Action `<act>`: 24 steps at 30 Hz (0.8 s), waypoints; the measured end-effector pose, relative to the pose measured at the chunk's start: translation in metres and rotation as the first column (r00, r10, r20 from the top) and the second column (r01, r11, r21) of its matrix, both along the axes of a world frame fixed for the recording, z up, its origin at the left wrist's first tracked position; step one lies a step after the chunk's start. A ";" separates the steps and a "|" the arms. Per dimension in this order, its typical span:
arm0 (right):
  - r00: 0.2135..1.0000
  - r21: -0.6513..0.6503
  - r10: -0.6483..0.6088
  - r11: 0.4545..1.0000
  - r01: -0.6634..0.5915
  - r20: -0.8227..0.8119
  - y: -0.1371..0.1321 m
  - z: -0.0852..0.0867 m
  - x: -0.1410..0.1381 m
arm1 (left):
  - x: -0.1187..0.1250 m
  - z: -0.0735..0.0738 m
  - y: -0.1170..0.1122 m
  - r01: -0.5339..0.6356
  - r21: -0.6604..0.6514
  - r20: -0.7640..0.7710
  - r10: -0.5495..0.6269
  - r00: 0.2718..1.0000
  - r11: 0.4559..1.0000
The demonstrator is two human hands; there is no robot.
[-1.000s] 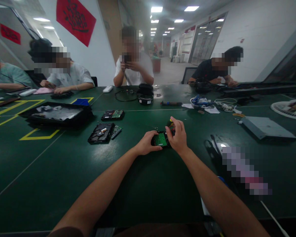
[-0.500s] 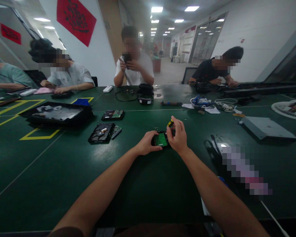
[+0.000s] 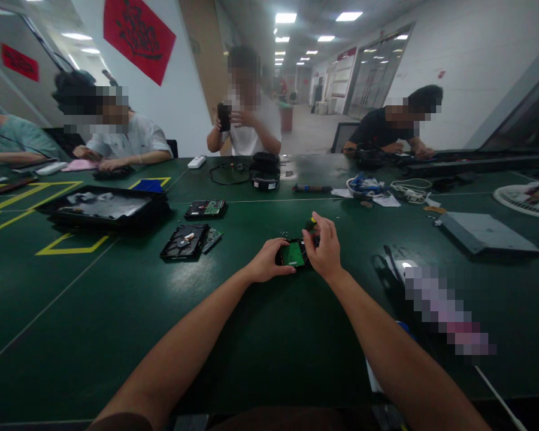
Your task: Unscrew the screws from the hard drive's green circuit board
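A small hard drive (image 3: 293,254) with a green circuit board facing up lies on the dark green table (image 3: 117,299). My left hand (image 3: 266,261) grips its left end, fingers curled round the edge. My right hand (image 3: 326,249) is closed round a screwdriver (image 3: 311,224) with a yellow and black handle, held upright over the drive's right end. The tip is hidden behind my fingers.
Two more opened drives (image 3: 185,240) (image 3: 205,208) lie to the left, beside a black tray (image 3: 103,206). A grey flat box (image 3: 485,232) sits to the right, cables and a bowl (image 3: 363,185) beyond. Several people sit along the far and left edges.
My hands stay on the drive; the screwdriver handle has shifted slightly between my right fingers. The person opposite has moved a phone from the face to one side.
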State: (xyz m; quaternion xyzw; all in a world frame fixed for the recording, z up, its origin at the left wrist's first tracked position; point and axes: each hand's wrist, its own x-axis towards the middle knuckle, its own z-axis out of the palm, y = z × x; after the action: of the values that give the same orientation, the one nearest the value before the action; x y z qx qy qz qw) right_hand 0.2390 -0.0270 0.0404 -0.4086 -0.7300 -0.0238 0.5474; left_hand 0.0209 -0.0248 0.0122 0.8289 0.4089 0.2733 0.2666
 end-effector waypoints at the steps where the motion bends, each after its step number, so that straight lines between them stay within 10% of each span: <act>1: 1.000 0.001 -0.001 1.000 0.001 -0.001 0.000 0.000 0.000 | 0.000 0.000 0.000 0.000 0.003 0.001 0.000 1.000 1.000; 24: 1.000 0.012 0.010 1.000 -0.010 0.002 0.001 -0.002 0.001 | 0.001 -0.001 0.000 -0.001 0.008 -0.004 0.001 1.000 1.000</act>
State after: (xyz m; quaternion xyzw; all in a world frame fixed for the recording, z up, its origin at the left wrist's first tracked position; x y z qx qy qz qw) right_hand 0.2399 -0.0260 0.0384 -0.4017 -0.7323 -0.0261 0.5493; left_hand 0.0216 -0.0248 0.0116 0.8303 0.4088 0.2734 0.2622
